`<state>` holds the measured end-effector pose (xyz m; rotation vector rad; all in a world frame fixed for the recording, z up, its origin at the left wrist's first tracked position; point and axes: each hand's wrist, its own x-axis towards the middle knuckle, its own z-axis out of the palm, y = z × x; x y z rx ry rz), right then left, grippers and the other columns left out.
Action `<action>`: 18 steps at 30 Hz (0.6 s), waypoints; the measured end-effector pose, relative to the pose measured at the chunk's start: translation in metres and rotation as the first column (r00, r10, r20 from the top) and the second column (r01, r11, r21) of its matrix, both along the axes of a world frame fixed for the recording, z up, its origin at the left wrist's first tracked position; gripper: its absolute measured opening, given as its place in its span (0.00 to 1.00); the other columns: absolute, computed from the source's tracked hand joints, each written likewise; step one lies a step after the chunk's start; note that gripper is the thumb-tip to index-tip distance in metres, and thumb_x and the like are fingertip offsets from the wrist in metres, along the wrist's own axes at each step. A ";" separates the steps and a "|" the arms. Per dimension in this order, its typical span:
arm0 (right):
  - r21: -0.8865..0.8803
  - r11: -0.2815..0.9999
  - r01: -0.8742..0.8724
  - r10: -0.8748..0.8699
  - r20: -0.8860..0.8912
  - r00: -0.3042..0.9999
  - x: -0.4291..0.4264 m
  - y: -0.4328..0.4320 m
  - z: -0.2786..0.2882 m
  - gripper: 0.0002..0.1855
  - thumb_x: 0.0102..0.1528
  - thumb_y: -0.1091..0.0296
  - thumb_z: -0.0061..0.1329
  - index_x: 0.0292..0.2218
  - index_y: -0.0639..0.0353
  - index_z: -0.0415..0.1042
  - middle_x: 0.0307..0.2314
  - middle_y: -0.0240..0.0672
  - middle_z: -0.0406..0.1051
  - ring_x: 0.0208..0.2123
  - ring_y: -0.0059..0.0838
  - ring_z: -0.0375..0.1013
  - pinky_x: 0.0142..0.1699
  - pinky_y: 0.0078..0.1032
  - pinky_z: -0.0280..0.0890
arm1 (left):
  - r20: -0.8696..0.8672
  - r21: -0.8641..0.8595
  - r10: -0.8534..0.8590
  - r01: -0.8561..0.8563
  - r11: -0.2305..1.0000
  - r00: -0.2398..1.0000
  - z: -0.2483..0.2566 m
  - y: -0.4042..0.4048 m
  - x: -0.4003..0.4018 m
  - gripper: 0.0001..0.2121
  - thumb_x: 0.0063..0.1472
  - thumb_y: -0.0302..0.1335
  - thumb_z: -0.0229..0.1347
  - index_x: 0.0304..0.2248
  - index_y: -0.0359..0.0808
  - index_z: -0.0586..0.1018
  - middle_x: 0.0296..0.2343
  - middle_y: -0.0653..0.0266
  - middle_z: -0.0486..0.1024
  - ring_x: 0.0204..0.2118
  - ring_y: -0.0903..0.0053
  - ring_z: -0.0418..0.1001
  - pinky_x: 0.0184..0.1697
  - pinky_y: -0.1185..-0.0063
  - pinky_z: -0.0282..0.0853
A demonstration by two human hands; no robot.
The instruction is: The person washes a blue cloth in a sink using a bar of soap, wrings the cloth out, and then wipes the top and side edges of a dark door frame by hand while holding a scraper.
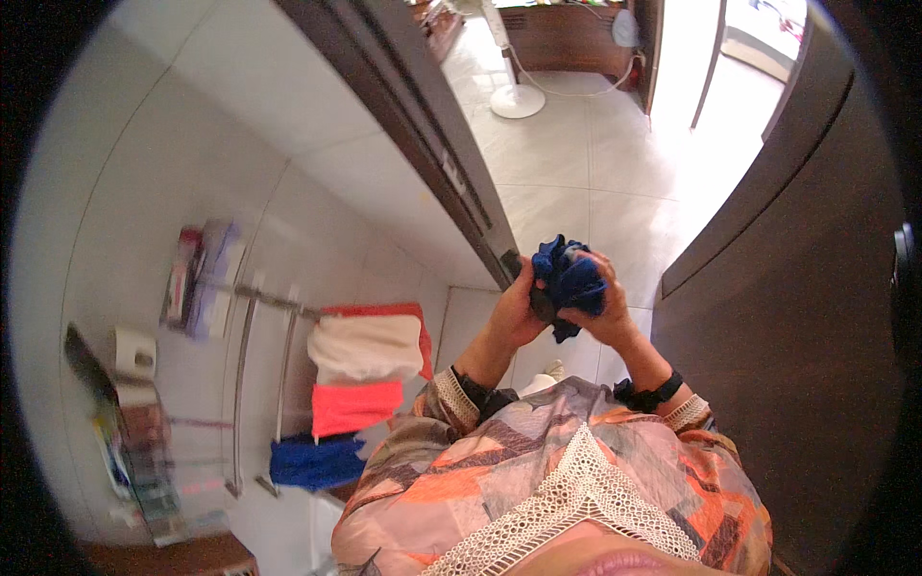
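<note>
A bunched dark blue cloth (pixel 576 284) is held up in front of me between both hands. My left hand (pixel 520 309) grips its near left side, with the thumb pointing up along it. On the other side, my right hand (pixel 609 306) has its fingers wrapped around the folds. A small greyish patch shows at the top of the bundle. A dark rounded thing (pixel 543 306) sits by my left palm; I cannot tell whether it belongs to the cloth. A dark end of fabric hangs below the hands.
A dark door frame (pixel 432 151) runs close to my left hand. To the right stands a dark door (pixel 778 309). Towels (pixel 367 345) hang on a metal rail (pixel 245 389) at left, near toilet rolls (pixel 135 353). A white fan base (pixel 517 101) stands on the tiled floor ahead.
</note>
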<state>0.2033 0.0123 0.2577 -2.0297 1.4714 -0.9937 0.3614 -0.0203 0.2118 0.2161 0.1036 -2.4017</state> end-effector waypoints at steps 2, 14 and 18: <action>0.190 0.965 0.182 -0.233 0.293 0.927 0.012 -0.017 0.010 0.38 0.39 0.66 0.63 0.49 0.58 0.58 0.41 0.42 0.66 0.44 0.33 0.66 0.49 0.31 0.62 | -0.180 -0.142 -0.112 0.087 0.986 0.977 -0.004 -0.042 0.010 0.24 0.61 0.53 0.34 0.39 0.41 0.69 0.33 0.65 0.72 0.40 0.71 0.70 0.47 0.69 0.65; 0.572 0.808 -0.144 -0.508 0.799 0.322 -0.080 0.092 -0.027 0.26 0.51 0.53 0.46 0.44 0.66 0.65 0.34 0.40 0.71 0.32 0.30 0.72 0.37 0.24 0.68 | -0.080 -0.584 -0.155 0.080 0.808 0.985 -0.050 0.075 -0.043 0.24 0.65 0.46 0.31 0.22 0.36 0.66 0.41 0.47 0.70 0.51 0.60 0.64 0.54 0.66 0.58; 0.521 0.634 -0.572 -0.445 0.850 0.281 -0.066 0.041 -0.077 0.28 0.51 0.54 0.44 0.44 0.71 0.63 0.31 0.39 0.71 0.27 0.26 0.73 0.32 0.19 0.70 | -0.346 -0.616 -0.281 0.010 0.788 0.895 -0.067 0.023 -0.042 0.24 0.65 0.46 0.30 0.25 0.36 0.68 0.43 0.45 0.68 0.51 0.59 0.64 0.51 0.63 0.62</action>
